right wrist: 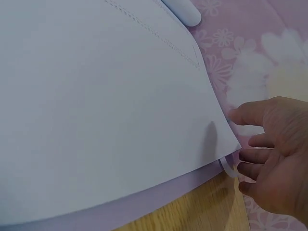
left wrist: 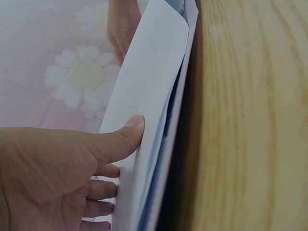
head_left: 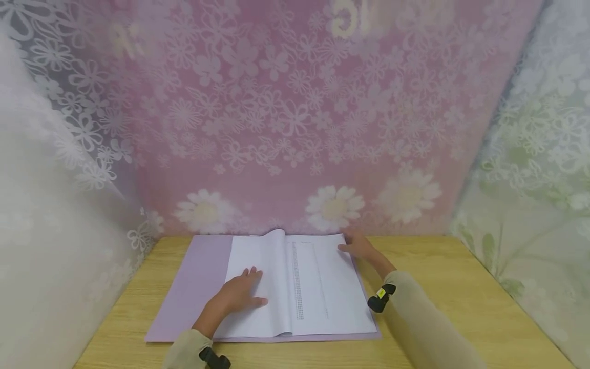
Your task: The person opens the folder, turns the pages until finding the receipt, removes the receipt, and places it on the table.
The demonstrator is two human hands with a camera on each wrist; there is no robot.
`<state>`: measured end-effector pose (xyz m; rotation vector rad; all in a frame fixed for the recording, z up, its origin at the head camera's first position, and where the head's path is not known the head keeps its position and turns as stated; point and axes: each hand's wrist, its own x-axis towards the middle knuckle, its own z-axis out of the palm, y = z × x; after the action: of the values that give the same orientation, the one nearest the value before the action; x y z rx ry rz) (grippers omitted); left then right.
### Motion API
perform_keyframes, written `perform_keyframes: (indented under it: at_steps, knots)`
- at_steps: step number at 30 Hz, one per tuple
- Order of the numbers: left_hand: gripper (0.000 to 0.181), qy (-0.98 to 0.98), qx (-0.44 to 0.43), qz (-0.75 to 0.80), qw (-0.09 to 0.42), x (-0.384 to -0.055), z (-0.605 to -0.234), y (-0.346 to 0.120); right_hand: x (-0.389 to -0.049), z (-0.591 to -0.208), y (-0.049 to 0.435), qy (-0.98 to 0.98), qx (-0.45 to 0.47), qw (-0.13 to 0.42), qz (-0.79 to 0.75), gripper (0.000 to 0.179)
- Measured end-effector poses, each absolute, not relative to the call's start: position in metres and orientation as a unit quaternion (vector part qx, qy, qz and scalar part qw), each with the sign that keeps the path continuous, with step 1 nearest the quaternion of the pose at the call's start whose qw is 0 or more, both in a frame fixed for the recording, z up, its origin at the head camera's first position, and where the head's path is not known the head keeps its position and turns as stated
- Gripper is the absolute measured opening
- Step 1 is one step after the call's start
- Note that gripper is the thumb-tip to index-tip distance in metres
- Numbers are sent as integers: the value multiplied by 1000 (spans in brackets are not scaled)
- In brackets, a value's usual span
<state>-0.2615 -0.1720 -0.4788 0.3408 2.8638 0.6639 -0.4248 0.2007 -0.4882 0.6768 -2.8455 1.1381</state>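
Observation:
A purple folder (head_left: 198,287) lies spread out with white printed sheets in it. My left hand (head_left: 239,292) rests on the left-hand sheet (head_left: 237,256), fingers extended and thumb apart. In the left wrist view, the thumb of that left hand (left wrist: 57,168) lies along the white paper (left wrist: 144,82). At the top right corner of the right-hand sheet (head_left: 336,287) is my right hand (head_left: 361,247). The right wrist view has the relaxed fingers of this right hand (right wrist: 279,154) right at the corner of the printed sheet (right wrist: 120,120), with the thumb beside its edge.
The folder lies on a wooden table (head_left: 428,297), its far side close to a pink flowered backdrop (head_left: 276,179). Pale flowered sheeting (head_left: 539,205) stands along the right side and more hangs at the left. Between the sheets, paper bulges up in a curled fold (head_left: 278,282).

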Motion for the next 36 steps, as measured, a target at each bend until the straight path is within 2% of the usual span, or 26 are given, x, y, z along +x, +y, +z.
perform_keyframes:
  at_steps: [13,21,24,30,36]
  knots:
    - [82,965,126,218,78,-263,-475,-171,-419,-484,196,-918,198,-17,344,68]
    - [83,962,118,227,97,-261,-476,-171,-410,-489,194,-920,174,-70,343,77]
    - [83,962,120,225,101,-260,-479,-171,-405,-492,195,-920,176,-59,346,75]
    - [84,963,122,222,95,-260,-481,-171,-398,-490,194,-912,199,0,357,64]
    - [83,963,125,221,92,-263,-480,-173,-396,-482,192,-866,223,36,446,59]
